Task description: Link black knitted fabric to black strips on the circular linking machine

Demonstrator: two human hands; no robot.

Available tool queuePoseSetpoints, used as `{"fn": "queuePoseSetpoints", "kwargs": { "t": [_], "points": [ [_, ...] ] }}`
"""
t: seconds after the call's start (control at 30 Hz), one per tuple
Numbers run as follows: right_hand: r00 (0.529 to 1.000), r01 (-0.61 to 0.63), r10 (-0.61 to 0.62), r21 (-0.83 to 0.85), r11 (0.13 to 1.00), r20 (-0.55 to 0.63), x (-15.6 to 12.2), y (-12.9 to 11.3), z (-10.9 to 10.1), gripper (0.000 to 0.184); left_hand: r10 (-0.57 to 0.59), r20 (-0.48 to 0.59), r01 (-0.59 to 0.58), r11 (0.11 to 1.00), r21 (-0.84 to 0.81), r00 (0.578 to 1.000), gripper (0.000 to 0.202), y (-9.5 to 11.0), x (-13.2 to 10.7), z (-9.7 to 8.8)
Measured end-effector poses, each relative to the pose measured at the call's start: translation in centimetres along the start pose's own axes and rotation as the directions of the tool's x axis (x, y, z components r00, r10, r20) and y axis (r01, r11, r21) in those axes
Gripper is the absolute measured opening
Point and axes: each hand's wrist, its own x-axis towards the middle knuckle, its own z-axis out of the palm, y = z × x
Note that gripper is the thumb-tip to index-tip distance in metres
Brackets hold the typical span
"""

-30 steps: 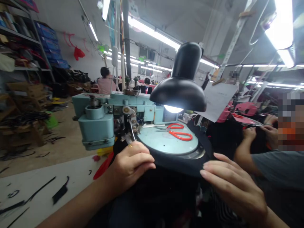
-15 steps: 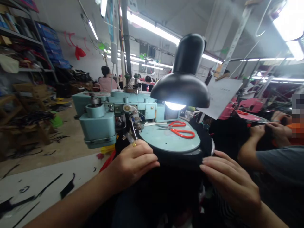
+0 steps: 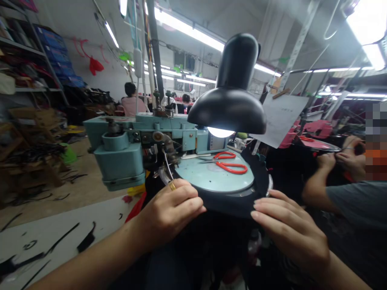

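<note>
Black fabric [image 3: 225,206] runs around the front and right rim of a round, pale-blue sewing-machine plate [image 3: 217,181]. My left hand [image 3: 173,207], with a ring on one finger, is closed on the fabric at the plate's front left, just below the machine's needle area. At the front right, my right hand [image 3: 292,229] pinches the fabric's edge, its fingers together and its thumb hidden. Red-handled scissors [image 3: 232,167] lie on the plate between and beyond my hands.
A black lamp [image 3: 228,106] hangs low over the plate, lit. The blue-green sewing machine [image 3: 119,161] stands at left and behind. A white board [image 3: 69,229] with dark scraps lies at lower left. A co-worker's arm [image 3: 320,181] is at right, near a paper sheet [image 3: 281,121].
The whole view has shifted slightly left and up. Both hands keep to the fabric at the rim, and a little more of the black band shows between them.
</note>
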Motion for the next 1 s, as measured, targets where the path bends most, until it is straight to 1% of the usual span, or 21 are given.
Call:
{"fn": "queuePoseSetpoints", "kwargs": {
  "t": [0.07,0.1,0.17,0.2,0.27,0.3,0.33,0.4,0.47,0.5,0.6,0.77,0.9,1.0],
  "points": [
    [1.000,-0.007,0.007,-0.012,1.000,-0.011,-0.1,0.1,0.1,0.030,0.016,0.049,-0.020,0.996,0.083,0.999,0.014,-0.4,0.1,-1.0],
    [1.000,-0.003,0.003,-0.016,1.000,-0.006,0.0,0.2,0.1,0.030,-0.005,0.085,-0.006,0.993,0.120,0.996,0.018,-0.9,0.3,-1.7],
    [1.000,0.011,-0.011,-0.014,1.000,0.027,0.2,0.3,0.3,0.028,-0.094,0.174,0.058,0.978,0.201,0.980,0.026,-1.9,0.9,-3.0],
    [0.999,0.013,-0.013,-0.006,1.000,0.044,0.4,0.3,0.4,0.027,-0.141,0.224,0.086,0.967,0.240,0.964,0.025,-2.5,1.3,-3.4],
    [0.998,0.008,-0.010,0.020,1.000,0.070,0.8,0.5,0.5,0.025,-0.204,0.289,0.113,0.947,0.301,0.935,0.014,-3.2,2.0,-3.6],
    [0.997,0.004,-0.006,0.031,1.000,0.076,1.0,0.6,0.5,0.025,-0.214,0.286,0.115,0.938,0.327,0.934,0.010,-3.3,2.1,-3.4],
    [0.997,0.000,-0.003,0.037,0.999,0.083,1.2,0.8,0.4,0.025,-0.210,0.253,0.113,0.930,0.350,0.944,0.012,-3.2,2.2,-3.2],
    [0.994,-0.001,-0.003,0.039,0.999,0.110,1.4,1.2,0.0,0.027,-0.173,0.121,0.116,0.920,0.373,0.977,0.010,-2.4,1.7,-2.5],
    [0.989,-0.023,0.018,0.028,0.999,0.148,1.4,1.6,-0.6,0.031,-0.133,0.009,0.124,0.945,0.304,0.991,0.008,-1.3,0.7,-1.8],
    [0.986,-0.042,0.039,0.018,0.999,0.160,1.3,1.8,-0.9,0.033,-0.127,-0.015,0.127,0.962,0.242,0.992,0.012,-0.8,0.2,-1.6],
    [0.987,-0.077,0.077,-0.010,0.997,0.139,0.9,1.8,-1.6,0.032,-0.110,-0.024,0.112,0.989,0.093,0.994,0.018,0.0,-0.8,-1.0],
    [0.998,-0.026,0.026,0.001,1.000,0.063,-0.3,0.4,-1.8,0.026,-0.116,-0.051,0.114,0.992,-0.055,0.992,0.019,-0.2,-0.7,-0.1],
    [0.999,0.020,-0.020,0.000,1.000,0.044,-1.0,-0.2,-2.1,0.026,-0.122,-0.065,0.117,0.990,-0.081,0.990,0.018,0.1,-0.2,0.4],
    [0.998,0.022,-0.021,-0.006,1.000,0.051,-1.5,0.0,-2.3,0.027,-0.102,-0.058,0.097,0.993,-0.071,0.993,0.019,0.5,0.1,0.7]
  ]
}}
